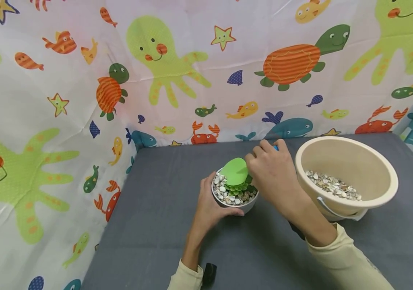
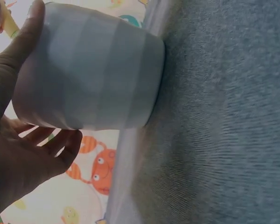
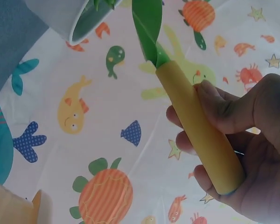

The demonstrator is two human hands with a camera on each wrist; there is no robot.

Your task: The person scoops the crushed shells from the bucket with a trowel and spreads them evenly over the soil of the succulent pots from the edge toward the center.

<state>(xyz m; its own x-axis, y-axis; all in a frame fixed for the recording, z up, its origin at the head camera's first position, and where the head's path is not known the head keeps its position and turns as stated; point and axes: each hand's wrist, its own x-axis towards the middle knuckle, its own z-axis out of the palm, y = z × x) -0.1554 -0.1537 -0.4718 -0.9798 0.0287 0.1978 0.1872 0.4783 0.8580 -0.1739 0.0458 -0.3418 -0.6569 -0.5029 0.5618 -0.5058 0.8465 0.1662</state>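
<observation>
A white flower pot (image 2: 93, 70) stands on the grey cloth, holding pebbles and shells (image 1: 221, 190) around a green succulent (image 1: 236, 188). My left hand (image 1: 208, 203) grips the pot from its left and near side, thumb and fingers spread around the wall. In my right hand (image 1: 273, 171), fingers curl round the yellow handle (image 3: 200, 126) of a small trowel. Its green blade (image 1: 234, 172) is over the pot, overlapping part of the plant in the head view. The right wrist view has the blade beside the pot's rim, with no stones visible on it.
To the right stands a cream bucket (image 1: 358, 161) with pebbles and shells (image 1: 333, 186) on its bottom and a white handle (image 1: 337, 213) hanging at the front. Grey cloth (image 1: 148, 225) covers the table. A curtain (image 1: 192, 60) printed with sea animals rises behind and at the left.
</observation>
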